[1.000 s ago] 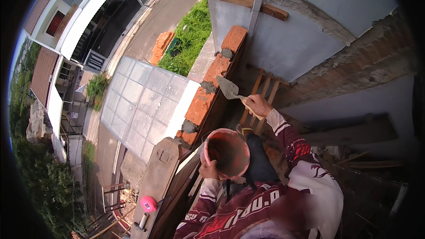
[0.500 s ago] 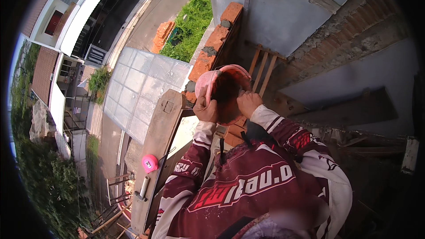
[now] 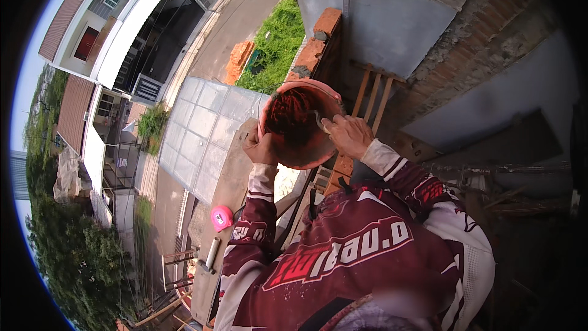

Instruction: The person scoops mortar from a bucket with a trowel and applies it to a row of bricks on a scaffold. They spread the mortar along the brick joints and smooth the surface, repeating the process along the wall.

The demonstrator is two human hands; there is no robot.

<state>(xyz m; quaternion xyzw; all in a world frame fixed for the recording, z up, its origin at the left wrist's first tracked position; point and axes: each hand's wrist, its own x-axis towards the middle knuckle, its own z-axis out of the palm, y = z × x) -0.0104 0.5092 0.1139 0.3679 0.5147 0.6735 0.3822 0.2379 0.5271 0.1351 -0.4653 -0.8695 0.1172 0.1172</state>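
View from my head, looking down from a height. My left hand (image 3: pixel 260 147) grips the outer wall of a reddish plastic bucket (image 3: pixel 300 125) at its 9 o'clock side, fingers clamped on the rim and wall. My right hand (image 3: pixel 349 135) reaches into the bucket from its 3 o'clock edge, fingers curled together around a small tool (image 3: pixel 320 120) whose kind I cannot tell, most of it being hidden inside. The bucket is tilted, its dark, wet-looking interior facing the camera, and it sits above the top of a red brick wall (image 3: pixel 315 49) that runs toward 12 o'clock. At 7 o'clock from the bucket, a flat concrete ledge (image 3: pixel 217 190) carries a pink tape measure (image 3: pixel 222 217) and, farther toward 7 o'clock, a hammer with a pale handle (image 3: pixel 208 257). A wooden ladder-like frame (image 3: pixel 373 95) stands at 2 o'clock, beside a grey plastered wall (image 3: pixel 392 24). Far below, at 10 o'clock, lie a translucent panel roof (image 3: pixel 202 129), a road (image 3: pixel 226 30) and houses (image 3: pixel 104 30).
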